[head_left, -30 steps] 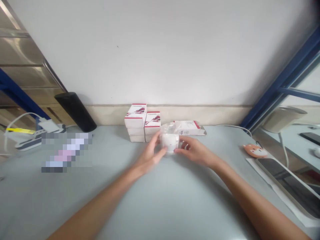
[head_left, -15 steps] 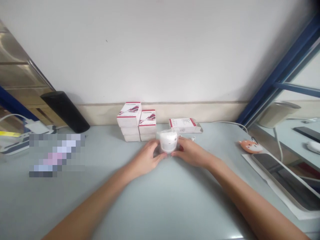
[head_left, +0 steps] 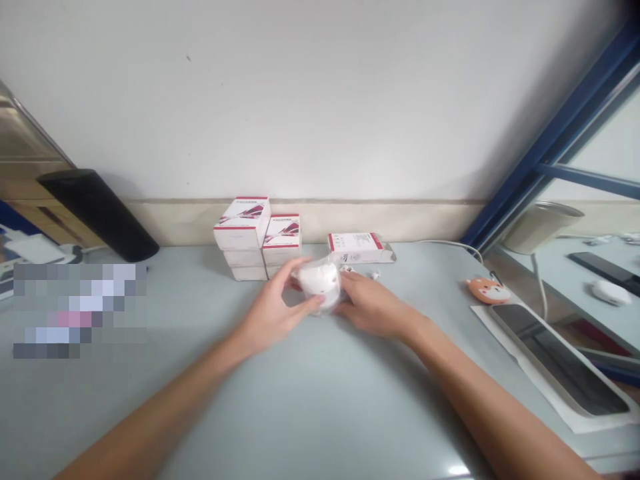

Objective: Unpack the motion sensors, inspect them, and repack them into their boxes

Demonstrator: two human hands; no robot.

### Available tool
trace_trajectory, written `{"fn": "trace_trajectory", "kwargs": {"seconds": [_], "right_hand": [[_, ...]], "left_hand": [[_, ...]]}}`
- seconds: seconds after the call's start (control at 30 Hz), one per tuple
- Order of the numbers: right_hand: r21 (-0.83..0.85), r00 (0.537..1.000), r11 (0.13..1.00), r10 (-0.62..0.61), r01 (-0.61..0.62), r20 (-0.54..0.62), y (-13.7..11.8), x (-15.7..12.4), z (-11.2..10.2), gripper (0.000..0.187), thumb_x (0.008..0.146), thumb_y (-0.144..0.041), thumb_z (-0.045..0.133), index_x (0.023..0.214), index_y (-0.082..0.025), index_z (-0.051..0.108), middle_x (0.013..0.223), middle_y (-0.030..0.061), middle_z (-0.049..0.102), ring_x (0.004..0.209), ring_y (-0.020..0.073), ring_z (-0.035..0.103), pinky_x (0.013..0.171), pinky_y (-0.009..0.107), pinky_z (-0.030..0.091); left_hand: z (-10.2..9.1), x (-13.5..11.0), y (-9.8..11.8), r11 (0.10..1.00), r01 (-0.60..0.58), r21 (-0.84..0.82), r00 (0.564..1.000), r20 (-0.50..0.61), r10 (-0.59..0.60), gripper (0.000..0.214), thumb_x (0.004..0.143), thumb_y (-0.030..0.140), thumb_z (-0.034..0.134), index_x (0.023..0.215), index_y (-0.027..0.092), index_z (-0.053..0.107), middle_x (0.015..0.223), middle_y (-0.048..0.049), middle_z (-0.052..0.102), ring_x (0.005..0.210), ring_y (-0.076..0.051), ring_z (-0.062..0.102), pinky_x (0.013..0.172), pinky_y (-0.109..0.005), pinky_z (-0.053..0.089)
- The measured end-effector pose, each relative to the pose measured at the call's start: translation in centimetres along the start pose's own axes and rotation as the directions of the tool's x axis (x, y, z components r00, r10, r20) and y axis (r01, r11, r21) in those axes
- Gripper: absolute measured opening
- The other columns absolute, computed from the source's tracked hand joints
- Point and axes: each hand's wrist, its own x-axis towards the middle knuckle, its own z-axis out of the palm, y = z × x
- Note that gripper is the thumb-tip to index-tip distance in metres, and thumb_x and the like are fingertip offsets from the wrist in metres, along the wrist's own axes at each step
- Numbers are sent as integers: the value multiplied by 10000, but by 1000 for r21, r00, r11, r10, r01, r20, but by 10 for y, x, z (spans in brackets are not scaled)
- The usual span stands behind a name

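Recording surface: pale grey desk (head_left: 380, 407) seen from above, white wall (head_left: 300, 100) behind it, blue metal frame (head_left: 550, 153) at upper right.
Resting at right: dark-screened tablet (head_left: 557, 360) in a pale case, lying on a white sheet (head_left: 550, 393) near the desk's right edge.
Resting at left: black cylinder (head_left: 95, 213) lying tilted against the wall; beside the near side of it, a blurred patch (head_left: 80, 310) whose contents cannot be told.
Stacked at back: two piles of white boxes (head_left: 243, 233) with red trim, side by side; a flat white box (head_left: 361, 248) lies just to their right.
Holding, left hand (head_left: 270, 310): grip curled, fingers over the upper left of the wrapped item, thumb along its lower side.
Holding, right hand (head_left: 373, 305): grip closed in from the right, fingers pressed to the item's right side.
Locating item: round white item in clear plastic wrap (head_left: 320, 283), between both hands, just in front of the right pile. No clear long axis; left hand covers more of it. Contact with the desk cannot be told.
Noting small things: orange fox-shaped pouch (head_left: 487, 290) near the tablet; small white bits (head_left: 373, 275) just beside the flat box.
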Motion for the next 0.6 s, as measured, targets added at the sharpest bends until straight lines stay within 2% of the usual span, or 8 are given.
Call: {"fn": "trace_trajectory", "kwargs": {"seconds": [0.1, 0.2, 0.3, 0.4, 0.43, 0.5, 0.57, 0.6], "right_hand": [[127, 999, 992, 18, -12, -47, 1, 0, -13, 176, 943, -215, 664, 1117, -235, 677, 1064, 68, 732, 947, 242, 674, 824, 391, 542], [314, 976, 948, 113, -50, -186, 3, 1, -26, 297, 964, -279, 647, 1260, -281, 663, 1073, 34, 745, 942, 216, 693, 878, 392, 555], [430, 909, 899, 245, -83, -336, 2, 2, -33, 233, 959, -376, 669, 1159, -264, 709, 955, 28, 745, 879, 208, 698, 896, 398, 559], [546, 841, 835, 345, -72, -416, -5, 2, -32, 298, 949, -483, 686, 1152, -267, 707, 1050, 53, 736, 912, 216, 698, 886, 397, 572], [595, 842, 801, 366, -67, -398, -9, 2, -30, 360, 957, -530, 667, 1218, -283, 686, 1129, 63, 724, 952, 223, 700, 885, 398, 580], [697, 885, 714, 367, -69, -288, -16, 2, -26, 498, 975, -623, 603, 1376, -328, 599, 1252, 79, 686, 1016, 237, 700, 877, 403, 600], [771, 935, 630, 321, -93, -150, -22, 2, -19, 574, 975, -674, 565, 1446, -347, 535, 1253, 86, 676, 998, 240, 707, 838, 409, 618], [795, 943, 599, 312, -99, -117, -25, 3, -16, 565, 967, -672, 581, 1422, -338, 548, 1203, 82, 685, 938, 232, 710, 791, 401, 621]], "left_hand": [[1, 5, 1, 979, 65, -191, 996, -52, -76, 507, 793, 423, 870, 1220, 223, 686, 1194, -95, 753, 1105, -315, 708, 933, -401, 571], [0, 10, 4, 929, 81, -362, 980, -141, -140, 554, 799, 424, 867, 1259, 186, 670, 1206, -111, 759, 1128, -307, 710, 938, -400, 582], [-3, 11, 10, 868, 46, -495, 979, -152, -139, 538, 835, 405, 834, 1287, 168, 662, 1301, -134, 728, 1222, -318, 676, 993, -426, 573], [-3, 9, 14, 806, 18, -592, 983, -138, -123, 475, 874, 369, 797, 1285, 183, 651, 1367, -128, 695, 1283, -316, 648, 1034, -439, 559], [-2, 8, 14, 794, 14, -608, 982, -140, -125, 459, 885, 362, 784, 1288, 190, 645, 1371, -122, 692, 1291, -313, 644, 1040, -438, 556], [0, 7, 15, 784, 3, -621, 977, -167, -136, 443, 892, 354, 775, 1282, 197, 637, 1348, -115, 701, 1281, -305, 651, 1045, -438, 555], [1, 6, 16, 781, 4, -625, 968, -195, -160, 445, 878, 342, 785, 1269, 197, 630, 1328, -111, 708, 1260, -297, 663, 1054, -444, 553], [1, 6, 17, 777, 9, -630, 963, -203, -175, 446, 869, 338, 791, 1258, 194, 628, 1324, -112, 708, 1255, -295, 666, 1057, -445, 554]]}}
